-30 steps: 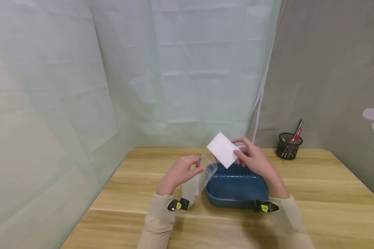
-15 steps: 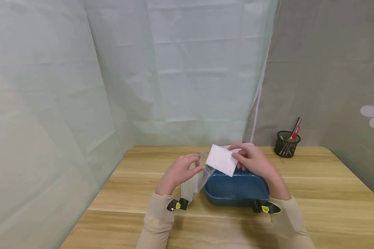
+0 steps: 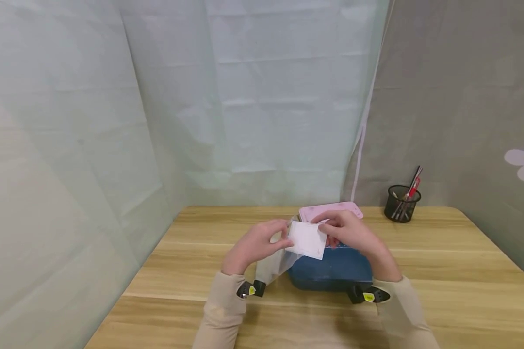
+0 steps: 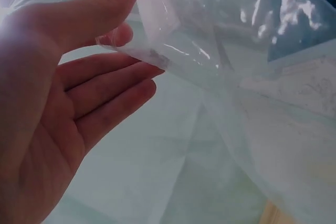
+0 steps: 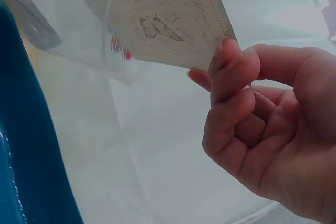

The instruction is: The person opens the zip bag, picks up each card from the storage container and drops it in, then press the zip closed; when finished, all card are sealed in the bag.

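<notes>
My left hand (image 3: 256, 245) pinches the rim of a clear plastic bag (image 3: 270, 265) between thumb and fingers. The bag hangs down towards the table, and in the left wrist view a pale printed piece (image 4: 310, 80) shows through its film. Between thumb and fingers my right hand (image 3: 353, 237) holds a small white card (image 3: 306, 240) by its right edge. The card's left end lies at the bag's mouth, close to the left thumb. In the right wrist view, its other face carries a butterfly print, and clear film covers its far end.
Below the hands stands a blue plastic bin (image 3: 332, 274). Behind it lies a flat pink item (image 3: 327, 210), partly hidden by the right hand. A black mesh pen cup (image 3: 402, 206) with pens stands at the back right of the wooden table (image 3: 454, 261).
My right hand has brought the card left and down, from above the bin to the bag's mouth. The left hand keeps hold of the bag. More of the pink item now shows.
</notes>
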`<state>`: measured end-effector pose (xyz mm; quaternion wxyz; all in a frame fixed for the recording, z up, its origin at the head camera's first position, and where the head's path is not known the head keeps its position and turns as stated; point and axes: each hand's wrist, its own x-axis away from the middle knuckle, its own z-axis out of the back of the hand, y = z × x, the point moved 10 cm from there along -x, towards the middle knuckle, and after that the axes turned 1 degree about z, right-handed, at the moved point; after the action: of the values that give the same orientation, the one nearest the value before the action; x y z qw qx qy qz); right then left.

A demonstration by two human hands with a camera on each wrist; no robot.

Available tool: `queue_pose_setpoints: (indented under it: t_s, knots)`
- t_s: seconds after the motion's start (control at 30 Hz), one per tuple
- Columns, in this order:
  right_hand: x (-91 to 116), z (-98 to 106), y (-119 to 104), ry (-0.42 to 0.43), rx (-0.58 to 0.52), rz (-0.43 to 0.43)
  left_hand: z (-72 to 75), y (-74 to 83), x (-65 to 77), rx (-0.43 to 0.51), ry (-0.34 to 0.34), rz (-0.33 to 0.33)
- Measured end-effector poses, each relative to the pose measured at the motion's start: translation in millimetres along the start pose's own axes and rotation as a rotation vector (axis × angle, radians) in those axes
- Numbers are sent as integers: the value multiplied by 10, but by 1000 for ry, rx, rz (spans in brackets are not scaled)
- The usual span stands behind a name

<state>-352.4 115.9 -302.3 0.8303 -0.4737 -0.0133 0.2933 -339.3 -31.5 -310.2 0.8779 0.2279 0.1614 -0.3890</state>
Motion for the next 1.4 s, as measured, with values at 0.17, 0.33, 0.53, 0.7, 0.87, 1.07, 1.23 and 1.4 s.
queue_pose_setpoints:
  t_s: [0.17,0.33,0.53,0.7,0.87,1.07,1.23,1.4]
  knots:
    - [-37,-89,37,-41,9,-37,-29,10,-2,-12,3,-16]
    - [-79,-146,78,-57,4,-46,-21,33,-10,-22,22,-42]
    - [-112,-206,95,-71,-24,-33,-3,41,-3,-26,30,-52]
    - [-119,-218,116,-58,-6,-24,17,63,5,-28,35,-58]
    - [-135,-243,114,-41,-21,-16,25,69,7,-16,37,-60]
    - [-153,-317,96,-52,-61,7,34,57,17,-17,48,-58]
    - [-148,-396,76,-82,-84,27,50,39,37,-19,60,-50]
    - [-168,-465,47,-84,-38,80,61,45,42,-41,73,-72]
